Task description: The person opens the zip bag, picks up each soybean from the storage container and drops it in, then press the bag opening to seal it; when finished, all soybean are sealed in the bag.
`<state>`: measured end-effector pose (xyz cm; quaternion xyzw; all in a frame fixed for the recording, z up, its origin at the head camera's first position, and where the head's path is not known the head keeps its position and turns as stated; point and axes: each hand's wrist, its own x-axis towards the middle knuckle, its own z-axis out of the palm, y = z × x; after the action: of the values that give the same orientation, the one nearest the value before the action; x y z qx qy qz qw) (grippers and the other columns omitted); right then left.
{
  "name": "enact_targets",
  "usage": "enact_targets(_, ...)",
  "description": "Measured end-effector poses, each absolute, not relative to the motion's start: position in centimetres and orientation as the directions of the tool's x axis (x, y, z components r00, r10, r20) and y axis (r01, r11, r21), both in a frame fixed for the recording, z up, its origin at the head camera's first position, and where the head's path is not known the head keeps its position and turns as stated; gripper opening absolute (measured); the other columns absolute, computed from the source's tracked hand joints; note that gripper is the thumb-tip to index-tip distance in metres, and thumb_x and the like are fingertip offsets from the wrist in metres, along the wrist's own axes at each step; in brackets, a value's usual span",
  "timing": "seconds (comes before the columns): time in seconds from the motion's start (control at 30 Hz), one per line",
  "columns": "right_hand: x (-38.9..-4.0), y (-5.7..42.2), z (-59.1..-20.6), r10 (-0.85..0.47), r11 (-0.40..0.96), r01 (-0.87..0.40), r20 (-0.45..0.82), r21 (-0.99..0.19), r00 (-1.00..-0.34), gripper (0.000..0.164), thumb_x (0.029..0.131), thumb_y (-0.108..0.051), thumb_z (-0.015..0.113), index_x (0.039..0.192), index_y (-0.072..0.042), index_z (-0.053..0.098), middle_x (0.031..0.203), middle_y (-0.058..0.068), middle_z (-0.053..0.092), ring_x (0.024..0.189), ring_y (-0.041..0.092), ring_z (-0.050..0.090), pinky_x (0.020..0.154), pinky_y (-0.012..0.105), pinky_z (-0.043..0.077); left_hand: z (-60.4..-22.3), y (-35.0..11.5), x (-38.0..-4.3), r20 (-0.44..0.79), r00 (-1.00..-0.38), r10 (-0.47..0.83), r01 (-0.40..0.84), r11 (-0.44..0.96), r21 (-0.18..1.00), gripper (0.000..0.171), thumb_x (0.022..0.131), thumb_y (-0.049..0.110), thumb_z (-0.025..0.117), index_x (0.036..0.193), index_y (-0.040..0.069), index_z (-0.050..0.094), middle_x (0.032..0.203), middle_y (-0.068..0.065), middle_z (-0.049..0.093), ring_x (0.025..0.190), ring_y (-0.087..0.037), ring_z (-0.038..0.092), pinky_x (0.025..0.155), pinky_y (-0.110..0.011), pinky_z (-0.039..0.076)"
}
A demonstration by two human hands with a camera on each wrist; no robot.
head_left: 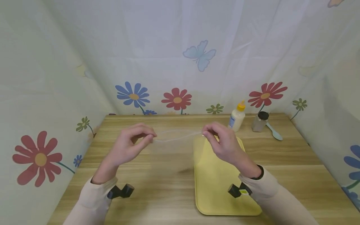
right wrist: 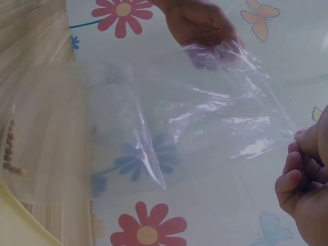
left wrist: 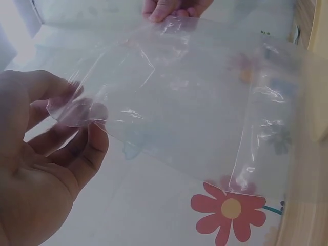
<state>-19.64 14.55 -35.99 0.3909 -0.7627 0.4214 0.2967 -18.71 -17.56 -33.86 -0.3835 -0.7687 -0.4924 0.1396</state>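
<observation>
A clear plastic bag (left wrist: pixel 179 102) hangs between the two hands, its top edge stretched across in the head view. My left hand (head_left: pixel 133 142) pinches one upper corner between thumb and fingers. The other upper corner is pinched by my right hand (head_left: pixel 222 142), over the far part of the yellow tray (head_left: pixel 219 184). In the right wrist view the see-through bag (right wrist: pixel 205 102) spreads from hand to hand. Near its lower end shows a cluster of small round brown pieces (right wrist: pixel 10 148); whether they lie inside or behind the plastic I cannot tell.
At the table's back right stand a cream-coloured bottle (head_left: pixel 237 120) with a yellow nozzle cap and a small jar (head_left: pixel 260 122) with a black lid. A pale blue spoon (head_left: pixel 274 132) lies beside the jar. A flower-printed curtain (head_left: pixel 157 62) surrounds the wooden table (head_left: pixel 163 193).
</observation>
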Motion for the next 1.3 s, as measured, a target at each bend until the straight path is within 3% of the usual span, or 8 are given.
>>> enact_targets(0.13,-19.6,14.6,-35.7,-0.341,0.331,-0.837,0.772,-0.435,-0.536,0.015,0.084,0.012,0.064,0.093,0.000,0.062,0.081,0.004,0.060,0.069,0.009,0.050,0.063,0.015,0.046,-33.6,-17.5,-19.0,0.622,-0.659,0.422,0.739,0.211,0.640,0.021,0.086,-0.011,0.063,0.104,-0.002,0.068,0.098,-0.010,0.067,0.084,-0.018,0.063,0.078,-0.022,0.057)
enact_targets(0.23,-19.7,14.6,-35.5,-0.340,0.331,-0.826,0.759,-0.456,-0.555,0.006,0.089,0.006,0.062,0.093,0.002,0.062,0.081,0.003,0.060,0.069,0.009,0.050,0.062,0.016,0.045,-33.2,-17.3,-19.4,0.638,-0.656,0.404,0.752,0.269,0.602,0.023,0.085,-0.009,0.065,0.106,0.000,0.067,0.099,-0.007,0.068,0.087,-0.013,0.062,0.080,-0.020,0.055)
enact_targets(0.4,-19.7,14.7,-35.2,-0.340,0.335,-0.817,0.749,-0.469,-0.569,0.004,0.091,0.003,0.062,0.094,0.002,0.063,0.080,0.002,0.060,0.068,0.008,0.050,0.061,0.017,0.045,-31.6,-16.2,-19.4,0.630,-0.648,0.427,0.755,0.467,0.460,0.021,0.085,0.010,0.072,0.106,0.009,0.069,0.104,-0.003,0.068,0.091,-0.011,0.059,0.080,-0.026,0.052)
enact_targets(0.53,-19.7,14.6,-35.0,-0.337,0.346,-0.815,0.749,-0.465,-0.570,0.011,0.087,0.007,0.064,0.094,-0.001,0.062,0.081,0.002,0.061,0.069,0.008,0.050,0.061,0.017,0.046,-29.8,-14.8,-19.0,0.555,-0.677,0.483,0.722,0.582,0.374,0.034,0.085,0.027,0.073,0.114,0.011,0.068,0.114,-0.001,0.066,0.101,-0.016,0.060,0.087,-0.036,0.051)
enact_targets(0.73,-19.5,14.4,-34.6,-0.328,0.362,-0.799,0.736,-0.481,-0.592,0.009,0.087,0.005,0.065,0.093,-0.001,0.062,0.080,0.002,0.061,0.069,0.008,0.051,0.062,0.018,0.047,-27.9,-12.3,-19.2,0.420,-0.685,0.595,0.720,0.641,0.265,0.049,0.086,0.040,0.070,0.124,0.009,0.063,0.124,-0.004,0.063,0.118,-0.022,0.056,0.101,-0.043,0.047)
enact_targets(1.13,-19.5,14.5,-34.6,-0.337,0.372,-0.781,0.710,-0.502,-0.618,0.008,0.088,0.003,0.065,0.093,-0.002,0.062,0.081,0.002,0.062,0.070,0.008,0.053,0.063,0.023,0.051,-27.0,-8.4,-20.4,0.298,-0.646,0.703,0.762,0.614,0.204,0.046,0.085,0.036,0.071,0.120,0.006,0.064,0.114,-0.004,0.064,0.099,-0.017,0.062,0.087,-0.032,0.053)
enact_targets(1.3,-19.3,14.6,-35.0,-0.337,0.372,-0.780,0.710,-0.503,-0.619,0.008,0.088,0.004,0.065,0.093,-0.003,0.063,0.082,0.001,0.061,0.070,0.008,0.053,0.064,0.023,0.051,-27.4,-7.1,-20.8,0.244,-0.628,0.739,0.778,0.590,0.216,0.035,0.085,0.029,0.073,0.112,0.007,0.068,0.105,-0.002,0.065,0.089,-0.014,0.061,0.078,-0.026,0.054)
